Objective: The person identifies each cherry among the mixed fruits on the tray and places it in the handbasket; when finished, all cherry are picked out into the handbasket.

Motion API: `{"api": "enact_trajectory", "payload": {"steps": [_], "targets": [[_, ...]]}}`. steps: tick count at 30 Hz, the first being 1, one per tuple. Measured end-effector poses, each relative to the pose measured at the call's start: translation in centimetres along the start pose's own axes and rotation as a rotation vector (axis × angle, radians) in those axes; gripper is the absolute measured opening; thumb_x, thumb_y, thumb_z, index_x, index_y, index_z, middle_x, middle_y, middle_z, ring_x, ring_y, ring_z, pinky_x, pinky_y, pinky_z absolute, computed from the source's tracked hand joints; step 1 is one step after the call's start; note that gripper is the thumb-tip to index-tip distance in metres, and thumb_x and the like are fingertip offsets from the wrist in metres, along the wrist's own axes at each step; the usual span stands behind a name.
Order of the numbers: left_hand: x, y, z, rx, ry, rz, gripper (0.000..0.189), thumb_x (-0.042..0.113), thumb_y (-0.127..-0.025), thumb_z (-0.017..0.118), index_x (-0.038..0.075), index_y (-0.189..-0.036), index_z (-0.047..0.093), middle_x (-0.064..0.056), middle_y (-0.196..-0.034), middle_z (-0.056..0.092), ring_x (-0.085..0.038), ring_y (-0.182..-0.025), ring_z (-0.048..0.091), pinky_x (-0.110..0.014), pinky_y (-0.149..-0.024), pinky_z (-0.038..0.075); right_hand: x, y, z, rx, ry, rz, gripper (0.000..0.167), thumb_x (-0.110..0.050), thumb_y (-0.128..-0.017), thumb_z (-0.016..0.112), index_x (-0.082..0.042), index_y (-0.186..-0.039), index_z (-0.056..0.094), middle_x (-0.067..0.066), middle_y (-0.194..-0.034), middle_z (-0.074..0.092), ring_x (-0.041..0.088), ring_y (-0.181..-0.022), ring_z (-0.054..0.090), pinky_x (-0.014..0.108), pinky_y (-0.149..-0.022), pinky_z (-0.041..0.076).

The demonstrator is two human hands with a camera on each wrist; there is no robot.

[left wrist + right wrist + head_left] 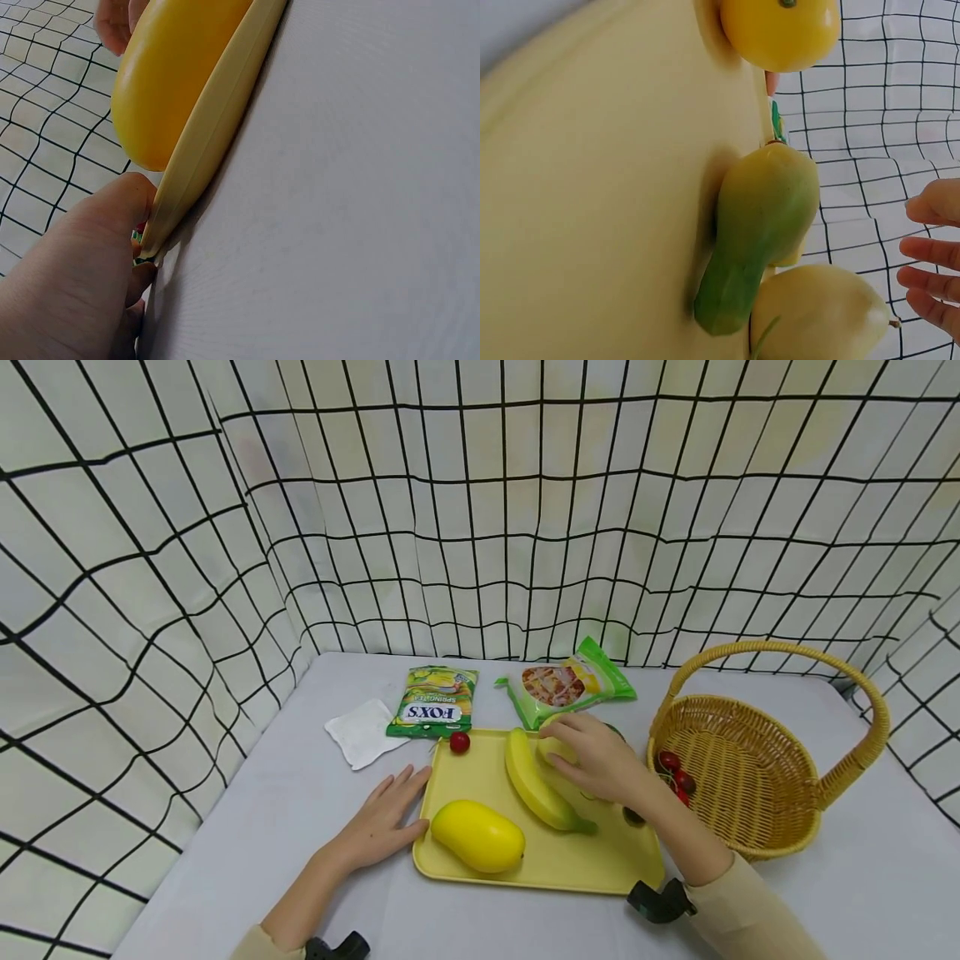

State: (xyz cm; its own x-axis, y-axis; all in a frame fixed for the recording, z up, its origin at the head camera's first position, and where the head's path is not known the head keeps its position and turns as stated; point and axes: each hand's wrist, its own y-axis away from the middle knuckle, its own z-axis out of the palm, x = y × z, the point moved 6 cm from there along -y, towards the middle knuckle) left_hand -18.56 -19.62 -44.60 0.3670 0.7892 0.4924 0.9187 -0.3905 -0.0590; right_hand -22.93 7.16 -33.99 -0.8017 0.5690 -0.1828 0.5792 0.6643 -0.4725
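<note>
My left hand (384, 827) lies beside the left edge of the yellow tray (555, 877), fingers stretched out and thumb against the rim. Close to that thumb sits a plump yellow mango (478, 836), also in the left wrist view. A banana (536, 785) lies mid-tray. Over the tray's far right part hovers my right hand (596, 758), fingers loosely bent. It covers much of a pale yellow pear (551, 747). In the right wrist view, a gap separates the fingertips (911, 277) from the pear (817, 311). A red cherry (460, 742) rests at the tray's far left corner.
A wicker basket (780, 810) with a tall handle stands right of the tray, several cherries (678, 777) at its left side. Behind the tray lie a green FOX'S bag (432, 702) and a green-and-white snack bag (566, 685). A white packet (365, 732) is at left. Black netting surrounds the table.
</note>
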Motion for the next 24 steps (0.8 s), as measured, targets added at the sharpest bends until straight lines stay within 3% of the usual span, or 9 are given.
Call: {"api": "enact_trajectory", "payload": {"steps": [9, 16, 24], "targets": [[0.0, 0.0, 0.0, 0.016, -0.014, 0.018, 0.07, 0.044, -0.089, 0.05, 0.012, -0.146, 0.025, -0.003, -0.149, 0.026, -0.025, -0.138, 0.015, -0.044, -0.111, 0.007, -0.6, -2.0, 1.8, -0.047, 0.014, -0.041, 0.023, -0.014, -0.081, 0.068, -0.01, -0.103, 0.066, 0.002, -0.099, 0.061, 0.018, -0.093, 0.055, 0.032, -0.078, 0.048], [0.0, 0.0, 0.0, 0.015, -0.013, 0.018, 0.07, 0.045, -0.089, 0.05, 0.012, -0.146, 0.025, -0.003, -0.149, 0.026, -0.024, -0.138, 0.015, -0.044, -0.111, 0.007, -1.7, -3.4, 3.6, -0.147, 0.065, -0.06, 0.025, -0.015, -0.081, 0.067, -0.011, -0.105, 0.064, 0.004, -0.102, 0.061, 0.02, -0.094, 0.054, 0.032, -0.081, 0.047], [0.0, 0.0, 0.0, 0.008, -0.01, 0.009, 0.07, 0.043, -0.089, 0.051, 0.013, -0.146, 0.025, -0.002, -0.149, 0.026, -0.023, -0.138, 0.015, -0.044, -0.111, 0.006, -2.0, -4.4, 5.0, -0.177, 0.082, -0.102, 0.026, -0.015, -0.081, 0.067, -0.01, -0.106, 0.064, 0.004, -0.102, 0.061, 0.019, -0.092, 0.053, 0.03, -0.079, 0.047]]}}
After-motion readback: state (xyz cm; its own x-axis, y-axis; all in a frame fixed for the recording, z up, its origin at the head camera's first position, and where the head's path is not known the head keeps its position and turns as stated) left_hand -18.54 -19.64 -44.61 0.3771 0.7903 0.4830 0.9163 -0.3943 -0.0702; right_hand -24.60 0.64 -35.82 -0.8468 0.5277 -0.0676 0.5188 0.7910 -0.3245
